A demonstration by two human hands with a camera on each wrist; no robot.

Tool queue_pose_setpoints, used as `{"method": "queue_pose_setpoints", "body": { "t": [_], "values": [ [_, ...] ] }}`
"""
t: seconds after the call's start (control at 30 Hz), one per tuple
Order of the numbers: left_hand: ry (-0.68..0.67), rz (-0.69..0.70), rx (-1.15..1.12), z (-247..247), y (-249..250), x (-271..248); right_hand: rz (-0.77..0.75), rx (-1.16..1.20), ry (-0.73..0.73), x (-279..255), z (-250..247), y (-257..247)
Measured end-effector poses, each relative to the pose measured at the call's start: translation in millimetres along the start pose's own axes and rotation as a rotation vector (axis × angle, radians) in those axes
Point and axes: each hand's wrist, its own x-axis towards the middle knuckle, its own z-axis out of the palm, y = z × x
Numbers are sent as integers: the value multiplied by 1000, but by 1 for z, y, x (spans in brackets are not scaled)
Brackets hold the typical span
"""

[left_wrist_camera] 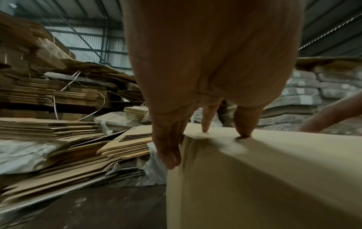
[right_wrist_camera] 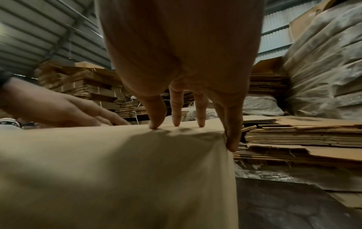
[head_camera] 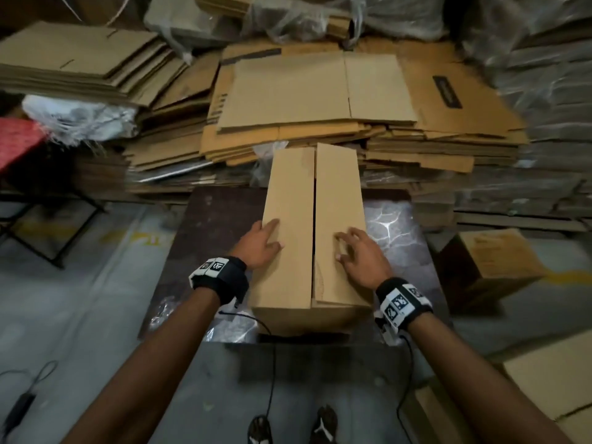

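My L hand (head_camera: 261,241) and R hand (head_camera: 358,254) press the box (head_camera: 290,193) top, nothing grasped; only wrist cams show outer fingers (left_wrist_camera: 168,155) draped over its sides.

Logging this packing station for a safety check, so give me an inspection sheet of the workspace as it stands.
Surface: dark worktable, clear plastic film on its right part.
Job's things: cardboard box lengthways on the worktable, both top flaps folded shut, no tape seen.
Clutter: flattened cartons stacked behind the worktable.
Grippers: left hand presses the left flap; right hand sets fingertips on the right flap.
Cables: a black cable hangs from each wrist band; a loose cable lies on the floor at left.
Surroundings: wrapped bundles and a small box at right.
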Motion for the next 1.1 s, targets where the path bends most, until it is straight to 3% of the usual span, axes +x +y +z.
{"method": "queue_pose_setpoints", "body": {
  "t": [0.17, 0.27, 0.43, 0.57, 0.7, 0.77, 0.83, 0.9, 0.97, 1.03, 1.1],
  "values": [
    [-123, -65, 62, 37, 17, -63, -2, -173, 15, -51, 48, -4],
    [-90, -36, 94, 56, 19, -76, -1, -315, 83, -61, 67, -7],
    [10, 110, 117, 59, 13, -76, 33, -304, 145, -56, 68, -14],
    [365, 331, -99, 43, -8, -93, 63, -293, 192, -51, 73, -25],
    [877, 325, -478, 35, -25, -113, 79, -285, 234, -47, 81, -31],
    [1125, 251, -426, 31, -37, -116, 66, -285, 248, -46, 83, -35],
    [1242, 123, -180, 28, -52, -112, 54, -291, 240, -46, 85, -40],
    [1146, 8, 75, 29, -64, -108, 51, -293, 233, -46, 87, -44],
    [935, -65, 233, 38, -70, -104, 62, -288, 228, -44, 91, -47],
    [685, -134, 220, 48, -66, -101, 77, -276, 229, -43, 94, -52],
    [535, -147, 116, 62, -60, -96, 89, -247, 226, -42, 95, -58]
  ]
}}
